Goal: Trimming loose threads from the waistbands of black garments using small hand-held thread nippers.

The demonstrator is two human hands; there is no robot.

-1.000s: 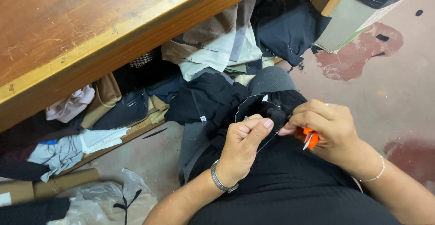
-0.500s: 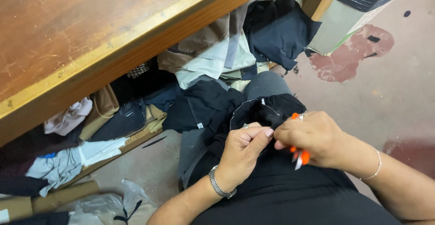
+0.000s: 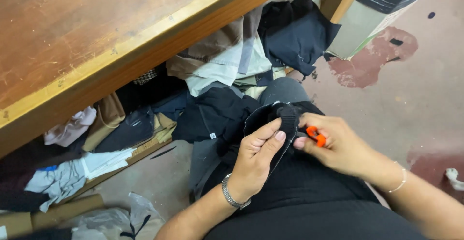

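A small white label [image 3: 212, 135] sits on dark cloth [image 3: 217, 114] under the table [image 3: 96, 37].

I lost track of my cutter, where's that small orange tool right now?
In the head view, the orange tool sits in the right hand, beside the black fabric.

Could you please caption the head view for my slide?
Left hand pinches black knit fabric; right hand holds small orange tool.

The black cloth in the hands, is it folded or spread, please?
Folded: the left hand pinches the black cloth doubled over its fingers.
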